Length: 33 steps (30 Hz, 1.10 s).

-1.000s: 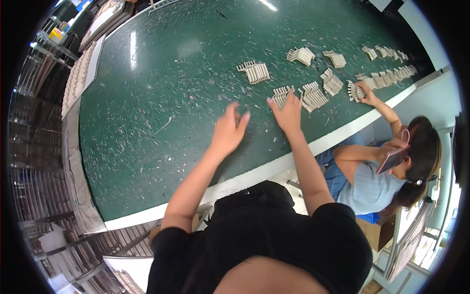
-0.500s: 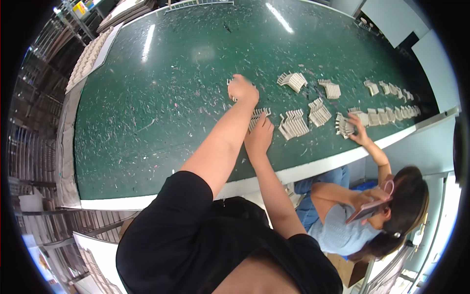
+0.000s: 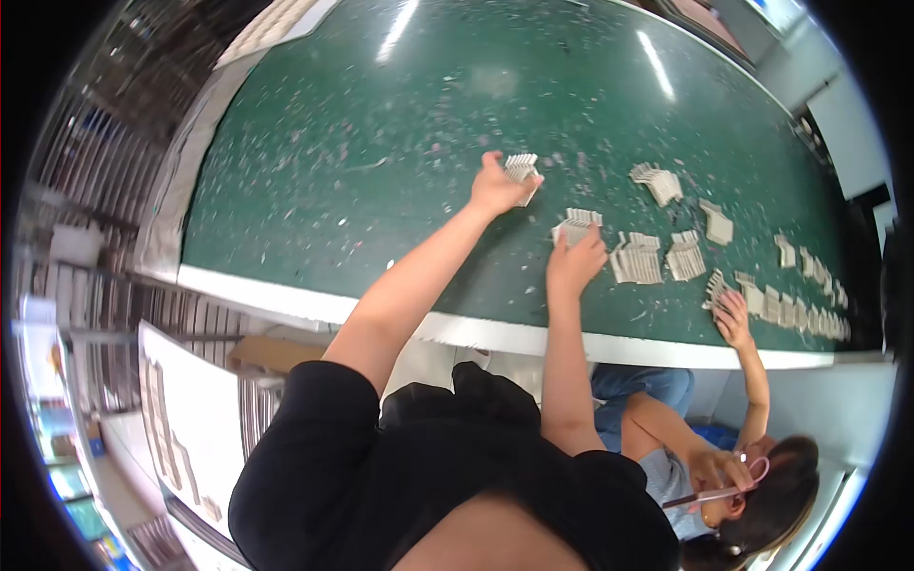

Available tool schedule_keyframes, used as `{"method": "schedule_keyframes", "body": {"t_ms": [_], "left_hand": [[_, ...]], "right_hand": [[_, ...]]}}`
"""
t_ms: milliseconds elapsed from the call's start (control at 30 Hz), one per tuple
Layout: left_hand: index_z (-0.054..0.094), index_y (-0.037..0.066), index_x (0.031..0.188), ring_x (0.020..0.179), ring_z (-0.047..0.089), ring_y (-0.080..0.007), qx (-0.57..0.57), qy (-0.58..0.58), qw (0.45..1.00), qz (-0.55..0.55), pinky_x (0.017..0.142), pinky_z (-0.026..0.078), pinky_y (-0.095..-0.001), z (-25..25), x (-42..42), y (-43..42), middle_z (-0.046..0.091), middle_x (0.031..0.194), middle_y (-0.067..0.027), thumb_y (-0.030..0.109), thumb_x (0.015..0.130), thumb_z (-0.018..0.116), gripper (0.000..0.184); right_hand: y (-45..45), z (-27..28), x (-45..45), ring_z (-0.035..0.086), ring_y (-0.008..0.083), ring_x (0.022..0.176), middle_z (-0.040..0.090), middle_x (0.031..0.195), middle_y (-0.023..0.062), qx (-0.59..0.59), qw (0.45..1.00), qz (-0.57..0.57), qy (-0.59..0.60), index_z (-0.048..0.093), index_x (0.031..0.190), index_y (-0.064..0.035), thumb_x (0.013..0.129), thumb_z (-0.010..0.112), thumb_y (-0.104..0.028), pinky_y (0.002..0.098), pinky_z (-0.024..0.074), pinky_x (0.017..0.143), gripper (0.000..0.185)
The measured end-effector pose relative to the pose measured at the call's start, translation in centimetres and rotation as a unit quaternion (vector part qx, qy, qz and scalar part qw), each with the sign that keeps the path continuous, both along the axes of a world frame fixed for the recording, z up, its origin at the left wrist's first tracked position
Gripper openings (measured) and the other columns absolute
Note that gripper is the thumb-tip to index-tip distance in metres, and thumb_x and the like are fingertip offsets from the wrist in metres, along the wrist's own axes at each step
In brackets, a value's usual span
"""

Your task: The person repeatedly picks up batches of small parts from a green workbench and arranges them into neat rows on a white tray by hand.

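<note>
A beige bundle of ribbed, bent strips (image 3: 576,226) lies on the green, flecked surface (image 3: 381,238); the right hand (image 3: 576,264) touches its near side, grip unclear. Beyond the bundle, leftward, the left hand (image 3: 500,187) clamps a second beige ribbed bundle (image 3: 521,166). Rightward of it, a co-worker's hand (image 3: 732,322) touches another.

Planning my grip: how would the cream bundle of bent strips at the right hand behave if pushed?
The cream bundle of bent strips probably slides, not rolls, being low and wide. Its separate ends suggest it may spread. It looks stiff, with distinct bends.
</note>
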<state>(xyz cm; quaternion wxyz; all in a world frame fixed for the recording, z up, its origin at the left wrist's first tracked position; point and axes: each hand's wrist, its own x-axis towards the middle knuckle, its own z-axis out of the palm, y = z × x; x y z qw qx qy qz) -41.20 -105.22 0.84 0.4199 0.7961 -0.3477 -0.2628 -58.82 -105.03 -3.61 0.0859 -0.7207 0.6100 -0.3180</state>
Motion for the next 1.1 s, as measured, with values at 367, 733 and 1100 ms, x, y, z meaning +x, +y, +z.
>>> {"method": "schedule_keyframes", "body": {"t_ms": [367,733,1100], "left_hand": [[0.032,0.003,0.139,0.099,0.051,-0.0279,-0.644,0.649,0.369,-0.167,0.091,0.047,-0.0444,6.4,-0.2,43.8,0.052,0.113,-0.0113,0.068,0.067,0.069,0.104],[0.035,0.002,0.138,0.103,0.058,-0.0306,-0.648,0.276,0.643,0.302,0.088,0.051,-0.0440,8.1,-14.3,78.2,0.054,0.118,-0.0184,0.059,0.081,0.061,0.085],[0.037,0.001,0.125,0.090,0.062,-0.0211,-0.165,-0.071,0.554,0.813,0.077,0.050,-0.0316,8.0,-18.4,82.7,0.063,0.100,-0.0148,0.024,0.072,0.082,0.074]], "right_hand": [[23.3,10.1,8.7,0.048,0.0343,0.116,0.045,0.131,0.0228,0.754,0.007,0.397,-0.523,0.042,0.134,0.0008,0.096,0.046,-0.034,0.0454,0.0427,0.097,0.052],[56.2,11.2,13.4,0.056,0.0253,0.107,0.053,0.125,0.0189,0.840,0.131,0.486,-0.204,0.043,0.134,0.0006,0.101,0.038,-0.027,0.0365,0.0452,0.091,0.043],[73.7,5.0,25.2,0.045,0.0435,0.110,0.050,0.119,0.0278,0.148,0.543,0.827,-0.013,0.042,0.129,0.0027,0.090,0.058,-0.029,0.0508,0.0383,0.094,0.052]]}}
